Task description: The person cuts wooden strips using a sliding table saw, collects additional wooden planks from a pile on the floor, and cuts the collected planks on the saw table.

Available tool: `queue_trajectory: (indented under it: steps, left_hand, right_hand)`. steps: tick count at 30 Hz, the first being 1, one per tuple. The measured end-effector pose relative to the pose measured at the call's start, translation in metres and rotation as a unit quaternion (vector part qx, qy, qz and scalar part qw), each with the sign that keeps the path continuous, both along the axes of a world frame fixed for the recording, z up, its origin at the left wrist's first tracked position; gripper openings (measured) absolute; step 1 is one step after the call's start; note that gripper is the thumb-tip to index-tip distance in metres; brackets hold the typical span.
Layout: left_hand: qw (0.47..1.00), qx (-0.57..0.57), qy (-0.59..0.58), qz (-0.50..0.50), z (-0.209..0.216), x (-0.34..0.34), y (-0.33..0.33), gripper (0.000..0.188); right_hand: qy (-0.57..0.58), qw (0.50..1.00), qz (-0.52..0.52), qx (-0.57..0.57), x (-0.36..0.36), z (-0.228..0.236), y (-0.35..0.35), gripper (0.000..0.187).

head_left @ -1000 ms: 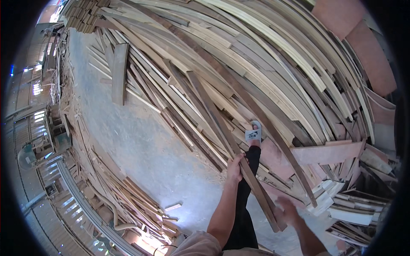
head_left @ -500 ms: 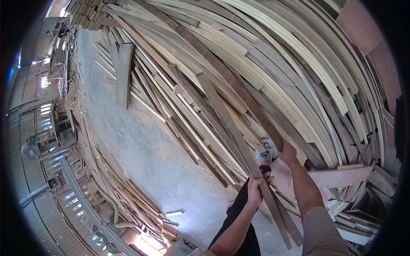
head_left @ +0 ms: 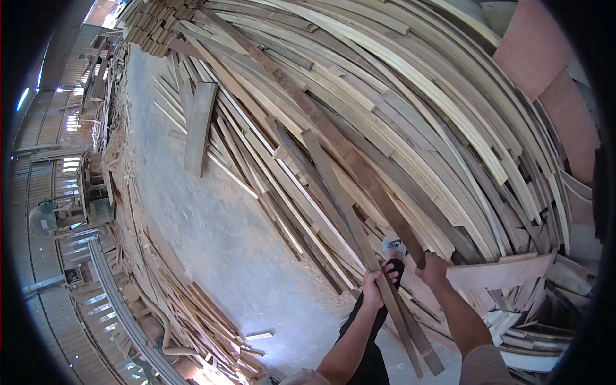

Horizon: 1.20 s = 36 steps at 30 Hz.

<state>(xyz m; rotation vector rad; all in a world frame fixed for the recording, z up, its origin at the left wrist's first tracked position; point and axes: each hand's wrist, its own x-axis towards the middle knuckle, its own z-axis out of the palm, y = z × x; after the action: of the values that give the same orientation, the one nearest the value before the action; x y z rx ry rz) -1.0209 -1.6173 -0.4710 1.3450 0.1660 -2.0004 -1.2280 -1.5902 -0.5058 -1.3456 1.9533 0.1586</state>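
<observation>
Two-handed, standing at the near edge of a broad heap of planks (head_left: 443,147). Gripping a narrow board (head_left: 335,188) and a second narrow board (head_left: 425,343) together in the left hand (head_left: 373,288), with fingers curled around and some tips showing at the right edge. Slanting both from far left to near right, crossing close to that hand. Clasping the near end of a long dark board (head_left: 375,187) in the right hand (head_left: 434,268), with fingers bent around; unable to tell the placing of the thumb. Seeing that board stretching over the heap toward the far left. Showing a grey slipper (head_left: 392,244) between the hands, just beyond. Seeing a short wide board (head_left: 201,130) lying at far left, loose strips (head_left: 204,321) at near left on the grey floor (head_left: 218,247), and a pale pink panel (head_left: 504,273) at near right.
</observation>
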Motion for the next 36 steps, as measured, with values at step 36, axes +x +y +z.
queue_trajectory:
  steps: [36]
  left_hand:
    - [0.883, -0.135, -0.146, 0.425, 0.301, 0.116, -0.365, 0.041]
  right_hand:
    - [-0.219, 0.975, 0.009, -0.047, -0.120, 0.175, -0.664, 0.018]
